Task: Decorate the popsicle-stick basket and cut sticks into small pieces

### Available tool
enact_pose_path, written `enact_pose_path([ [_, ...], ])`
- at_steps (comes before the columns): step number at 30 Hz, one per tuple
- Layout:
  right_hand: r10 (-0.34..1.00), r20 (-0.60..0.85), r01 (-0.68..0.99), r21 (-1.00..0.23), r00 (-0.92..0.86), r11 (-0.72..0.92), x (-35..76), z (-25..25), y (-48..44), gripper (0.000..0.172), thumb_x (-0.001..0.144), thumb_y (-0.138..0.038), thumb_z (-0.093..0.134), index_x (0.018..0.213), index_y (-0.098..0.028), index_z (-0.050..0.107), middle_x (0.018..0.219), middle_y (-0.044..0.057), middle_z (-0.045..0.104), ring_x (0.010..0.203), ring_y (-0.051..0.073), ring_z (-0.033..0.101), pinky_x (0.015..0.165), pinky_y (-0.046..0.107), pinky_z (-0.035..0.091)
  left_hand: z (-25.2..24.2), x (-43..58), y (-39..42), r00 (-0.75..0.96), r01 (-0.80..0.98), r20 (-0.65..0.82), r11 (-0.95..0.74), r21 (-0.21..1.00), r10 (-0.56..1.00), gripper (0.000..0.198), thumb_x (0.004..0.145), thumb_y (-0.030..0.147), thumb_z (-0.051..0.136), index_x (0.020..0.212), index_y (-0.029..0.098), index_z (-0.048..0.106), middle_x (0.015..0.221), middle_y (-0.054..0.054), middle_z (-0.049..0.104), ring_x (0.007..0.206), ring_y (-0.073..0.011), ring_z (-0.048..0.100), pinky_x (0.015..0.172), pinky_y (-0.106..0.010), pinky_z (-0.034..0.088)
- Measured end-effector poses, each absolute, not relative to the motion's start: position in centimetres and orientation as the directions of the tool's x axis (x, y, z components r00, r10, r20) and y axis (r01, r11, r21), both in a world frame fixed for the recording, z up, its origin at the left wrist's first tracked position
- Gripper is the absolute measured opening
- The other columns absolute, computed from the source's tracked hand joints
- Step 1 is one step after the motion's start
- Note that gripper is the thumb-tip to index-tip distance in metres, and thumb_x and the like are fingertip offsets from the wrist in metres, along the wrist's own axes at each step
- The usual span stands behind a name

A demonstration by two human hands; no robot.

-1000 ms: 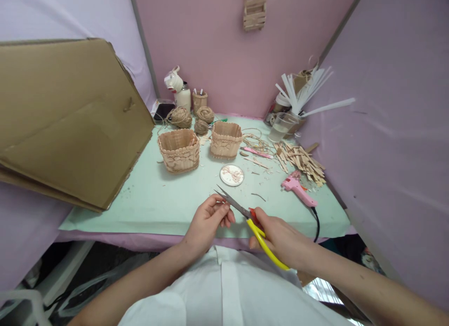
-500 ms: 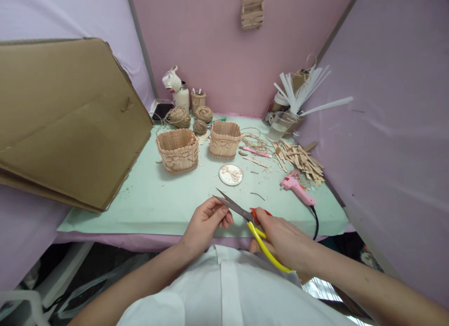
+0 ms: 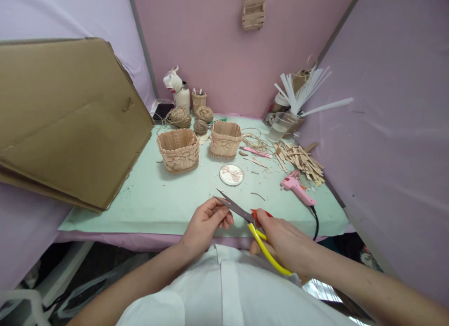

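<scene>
My right hand (image 3: 280, 239) grips the red and yellow handles of a pair of scissors (image 3: 242, 213), whose blades are slightly apart and point up and left. The blades pass over the fingertips of my left hand (image 3: 209, 218). Those fingers are pinched together; whatever they hold is too small to make out. Just beyond the blades lies a round white dish (image 3: 231, 175) with small pinkish-tan pieces in it. Two woven-looking wooden baskets, a left one (image 3: 178, 158) and a right one (image 3: 225, 146), stand behind the dish.
A large cardboard sheet (image 3: 70, 125) leans at the left. To the right lie a pink glue gun (image 3: 298, 189) with a black cord and a pile of wooden sticks (image 3: 303, 162). Twine balls (image 3: 179, 116) and a plastic cup (image 3: 279, 126) stand farther back.
Both hands and the scissors hold nearly the same pose. The whole view has shifted very slightly.
</scene>
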State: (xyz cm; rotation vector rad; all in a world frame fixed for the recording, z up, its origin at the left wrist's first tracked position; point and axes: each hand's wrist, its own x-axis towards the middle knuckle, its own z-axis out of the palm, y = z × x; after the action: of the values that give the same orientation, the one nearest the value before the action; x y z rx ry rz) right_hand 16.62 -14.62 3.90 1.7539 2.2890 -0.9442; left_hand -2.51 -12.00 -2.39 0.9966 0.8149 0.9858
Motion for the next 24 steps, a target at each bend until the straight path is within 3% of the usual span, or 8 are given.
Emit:
enact_pose_path([
  [5,0.833,-0.449,0.898,-0.423,-0.324,0.121,16.5,4.0,-14.7,0.018,0.082,-0.036,0.045,0.088,-0.021,0.038,0.078,0.005,0.062,0.065,0.018,0.055,0.056,0.025,0.033,-2.2,-2.4,-12.1,0.355,-0.294,-0.131,0.244,0.924,0.925,0.017,0.082,0.033,0.055,0.084,0.015,0.056,0.066,0.0,0.06,0.057,-0.0081,0.05,0.057,-0.021,0.037],
  [10,0.785,-0.501,0.84,-0.54,-0.364,0.045,16.8,4.5,-14.6,0.009,0.086,-0.03,0.039,0.084,-0.021,0.04,0.079,0.002,0.064,0.065,0.014,0.054,0.06,0.024,0.036,-1.8,-2.6,-12.4,0.379,-0.322,-0.185,0.316,0.892,0.907,0.018,0.08,0.033,0.058,0.083,0.015,0.055,0.064,0.001,0.06,0.055,-0.0072,0.049,0.055,-0.02,0.035],
  [15,0.728,-0.49,0.732,-0.681,-0.479,0.022,17.9,4.8,-13.9,0.021,0.088,-0.039,0.037,0.078,-0.021,0.037,0.078,-0.001,0.06,0.063,0.011,0.049,0.058,0.022,0.037,-1.5,-2.7,-12.4,0.352,-0.332,-0.258,0.378,0.864,0.9,0.019,0.078,0.033,0.06,0.082,0.015,0.057,0.058,0.002,0.059,0.049,-0.0053,0.046,0.05,-0.018,0.033],
  [19,0.75,-0.482,0.782,-0.619,-0.453,0.073,18.1,4.7,-13.7,0.028,0.084,-0.047,0.043,0.078,-0.021,0.035,0.076,-0.001,0.058,0.063,0.012,0.049,0.057,0.023,0.037,-1.6,-2.8,-12.3,0.327,-0.318,-0.268,0.372,0.872,0.906,0.02,0.077,0.033,0.061,0.083,0.014,0.058,0.058,0.001,0.059,0.05,-0.0055,0.047,0.05,-0.018,0.034],
  [24,0.802,-0.45,0.875,-0.452,-0.393,0.176,17.7,4.3,-14.0,0.021,0.084,-0.041,0.045,0.085,-0.021,0.038,0.091,0.005,0.062,0.069,0.016,0.055,0.059,0.024,0.036,-1.9,-3.0,-12.3,0.308,-0.271,-0.243,0.33,0.904,0.92,0.017,0.076,0.031,0.061,0.079,0.015,0.059,0.061,0.0,0.061,0.053,-0.0073,0.05,0.053,-0.02,0.037],
])
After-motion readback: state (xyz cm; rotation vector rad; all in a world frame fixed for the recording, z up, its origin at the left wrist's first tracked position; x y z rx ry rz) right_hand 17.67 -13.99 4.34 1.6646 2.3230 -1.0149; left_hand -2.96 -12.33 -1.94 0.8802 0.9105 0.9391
